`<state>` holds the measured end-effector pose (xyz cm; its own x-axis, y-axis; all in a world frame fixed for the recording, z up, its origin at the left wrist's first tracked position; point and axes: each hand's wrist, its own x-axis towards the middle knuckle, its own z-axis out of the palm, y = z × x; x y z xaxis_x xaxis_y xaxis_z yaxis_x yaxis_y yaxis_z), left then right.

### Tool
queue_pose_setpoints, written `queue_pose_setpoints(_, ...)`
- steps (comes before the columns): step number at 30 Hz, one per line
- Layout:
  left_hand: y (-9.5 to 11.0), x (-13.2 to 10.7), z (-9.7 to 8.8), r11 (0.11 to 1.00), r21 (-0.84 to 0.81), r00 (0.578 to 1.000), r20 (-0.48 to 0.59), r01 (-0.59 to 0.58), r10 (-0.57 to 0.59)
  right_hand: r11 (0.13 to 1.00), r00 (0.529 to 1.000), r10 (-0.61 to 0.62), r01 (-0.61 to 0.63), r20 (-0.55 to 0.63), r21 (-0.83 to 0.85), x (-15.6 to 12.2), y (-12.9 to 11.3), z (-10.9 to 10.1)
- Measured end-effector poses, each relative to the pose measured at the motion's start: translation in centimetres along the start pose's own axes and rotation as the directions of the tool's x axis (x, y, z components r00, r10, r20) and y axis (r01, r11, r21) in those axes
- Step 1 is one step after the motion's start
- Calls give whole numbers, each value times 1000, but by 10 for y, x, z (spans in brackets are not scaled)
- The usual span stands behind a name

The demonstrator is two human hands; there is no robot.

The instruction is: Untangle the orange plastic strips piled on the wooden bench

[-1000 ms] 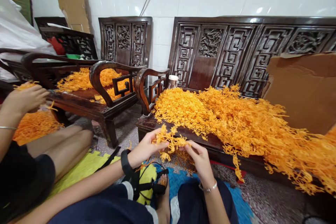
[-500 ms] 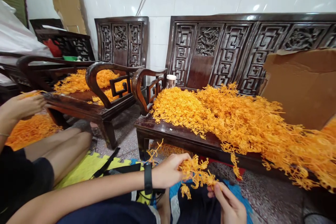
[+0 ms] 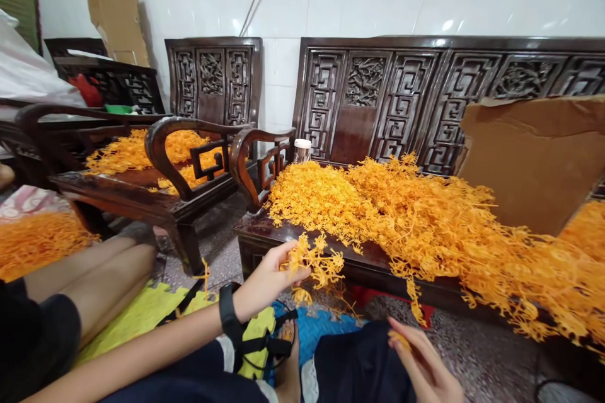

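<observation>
My left hand (image 3: 267, 277) is closed on a small cluster of orange plastic sprigs (image 3: 316, 262), held up in front of the dark wooden bench (image 3: 302, 242). My right hand (image 3: 423, 362) rests low over my dark-clad knee, its fingers pinched on a small orange piece (image 3: 399, 339). A large heap of the same orange sprigs (image 3: 425, 227) covers the bench seat just beyond my hands.
A wooden armchair (image 3: 174, 164) at left holds more orange sprigs. Another person's bare legs (image 3: 89, 277) lie at left beside an orange pile (image 3: 33, 239). Cardboard (image 3: 534, 157) leans on the bench at right. A small jar (image 3: 301, 150) stands by the armrest. Yellow and blue floor mats lie below.
My left hand has lifted the sprig cluster up and to the left. My right hand has come away from it with a small piece. The other person's hand at left has gone from view.
</observation>
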<state>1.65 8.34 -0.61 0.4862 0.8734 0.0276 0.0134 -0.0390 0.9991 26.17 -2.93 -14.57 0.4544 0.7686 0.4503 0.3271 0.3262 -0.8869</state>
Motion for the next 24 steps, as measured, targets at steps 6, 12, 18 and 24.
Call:
queue_pose_setpoints(6, 10, -2, 3, 999, -16, 998, -51, -32, 31, 983, 987, -155, 151, 33, 101, 107, -56, 79)
queue_pose_setpoints(12, 18, -2, -5, 999, -37, 999, -52, -1, -1, 922, 982, 177, -186, 58, 340, 264, -88, 156)
queue_pose_setpoints(18, 14, -3, -13, 996, -71, 998, -31, -50, 48, 875, 955, 294, -285, 39, 392, 312, -90, 187)
queue_pose_setpoints(24, 3, -3, -13, 981, -188, 999, 3, -37, 38, 846, 963, 238, -271, 130, 460, 278, -93, 191)
